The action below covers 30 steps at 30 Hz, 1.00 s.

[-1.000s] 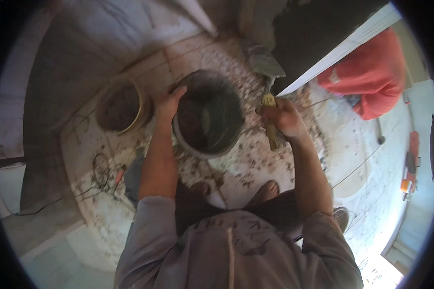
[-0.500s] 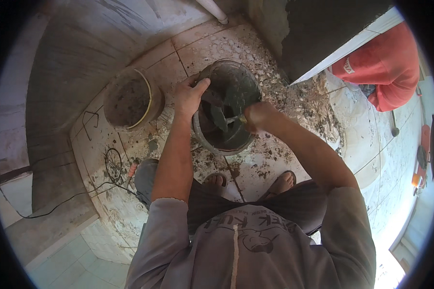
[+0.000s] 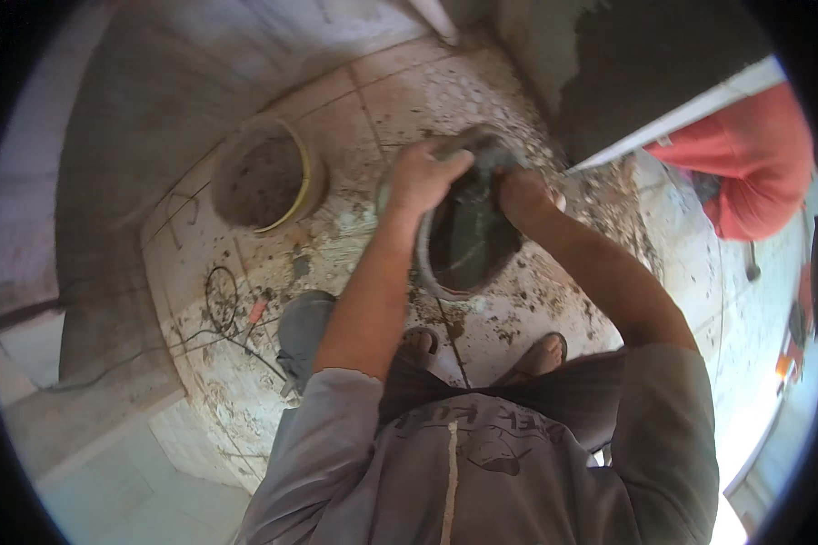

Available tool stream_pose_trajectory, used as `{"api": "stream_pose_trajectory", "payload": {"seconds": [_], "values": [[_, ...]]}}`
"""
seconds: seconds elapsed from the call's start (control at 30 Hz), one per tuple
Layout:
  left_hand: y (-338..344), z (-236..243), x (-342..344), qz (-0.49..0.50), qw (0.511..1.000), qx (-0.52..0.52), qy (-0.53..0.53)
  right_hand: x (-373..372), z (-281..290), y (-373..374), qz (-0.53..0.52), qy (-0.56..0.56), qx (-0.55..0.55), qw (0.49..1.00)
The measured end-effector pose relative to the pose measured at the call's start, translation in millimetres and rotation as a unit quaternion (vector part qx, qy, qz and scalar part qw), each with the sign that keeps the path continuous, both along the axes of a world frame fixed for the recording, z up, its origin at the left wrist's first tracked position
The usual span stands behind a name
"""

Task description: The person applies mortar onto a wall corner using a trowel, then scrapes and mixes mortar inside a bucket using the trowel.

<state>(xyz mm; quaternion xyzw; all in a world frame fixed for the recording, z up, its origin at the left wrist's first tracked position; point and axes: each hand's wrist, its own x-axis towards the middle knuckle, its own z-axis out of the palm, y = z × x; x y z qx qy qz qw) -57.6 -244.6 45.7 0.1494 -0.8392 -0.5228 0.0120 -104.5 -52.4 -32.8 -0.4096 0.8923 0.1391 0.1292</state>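
A dark bucket (image 3: 443, 283) with grey wet mix inside stands tilted on the dirty tiled floor in front of my feet. My left hand (image 3: 420, 182) is closed over its left rim, thumb toward the inside. At the far right of the opening, my right hand (image 3: 525, 200) is in a fist around the handle of a trowel. Motion blur and the hand hide most of the trowel, so its blade cannot be made out clearly.
Left of my hands stands a second bucket (image 3: 262, 182) with a yellowish rim. A black cable (image 3: 220, 300) and an orange-handled tool (image 3: 258, 311) lie nearer. Rubble (image 3: 609, 213) litters the floor on the right, below a wall edge. Beyond it, a person in red (image 3: 754, 168) bends down.
The bucket has tipped and shifted slightly right in the picture, with my left hand on its rim. My right hand has moved farther up and right; the trowel blade no longer shows clearly.
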Motion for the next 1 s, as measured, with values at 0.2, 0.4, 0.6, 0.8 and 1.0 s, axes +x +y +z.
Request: {"api": "stream_pose_trajectory", "payload": {"seconds": [0.2, 0.4, 0.6, 0.8, 1.0], "values": [[-5.3, 16.9, 6.0, 0.004, 0.999, -0.025, -0.047, 55.2, -27.9, -24.7, -0.141, -0.115, 0.031, 0.983], [3.9, -12.0, -3.8, -0.083, 0.996, 0.034, -0.009, 56.4, -4.8, -17.1, -0.095, -0.437, 0.035, 0.894], [-87.7, -48.7, -6.5, 0.095, 0.990, 0.109, 0.003, 42.8, 106.1, 77.3, -0.199, -0.638, -0.185, 0.720], [-71.7, -31.5, 1.5, 0.201, 0.973, 0.095, 0.056, -11.9, 150.3, 96.7, -0.365, -0.569, -0.597, 0.433], [-40.0, -20.4, 6.8, 0.196, 0.976, -0.036, 0.090, -116.3, 214.2, 80.2, -0.329, -0.472, -0.793, 0.200]]}}
